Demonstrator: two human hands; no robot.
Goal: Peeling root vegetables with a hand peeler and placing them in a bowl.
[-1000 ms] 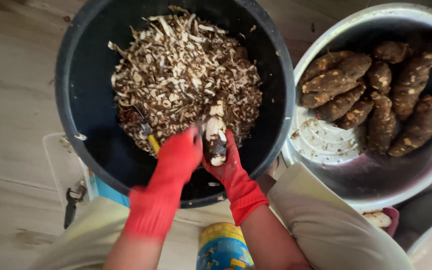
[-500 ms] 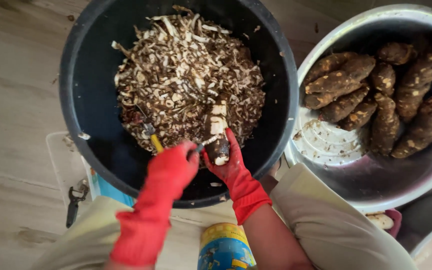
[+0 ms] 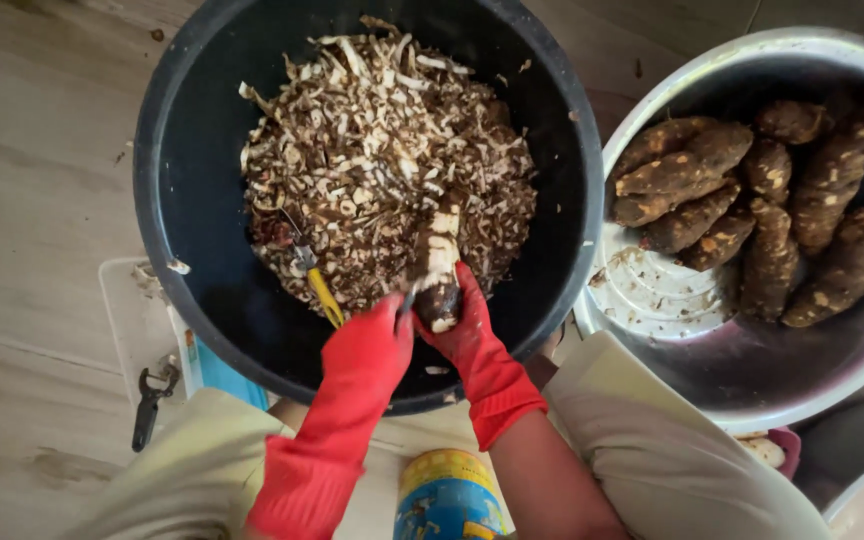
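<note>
Root tuber, partly peeled with pale patches showing through brown skin, is held upright over the black bucket, just above the heap of peelings that fills it. Both forearms reach forward from the lap in red rubber gloves. The right hand comes in from below with its fingers curled round the tuber's lower end, gripping it firmly. The left hand sits just beside it, the two gloves almost touching; its fingers are closed on a yellow-handled peeler, whose head lies against the peelings to the left of the tuber. To the right, touching the bucket's rim, a metal bowl holds a pile of unpeeled brown tubers. Dark pliers lie on the wooden floor at the left.
</note>
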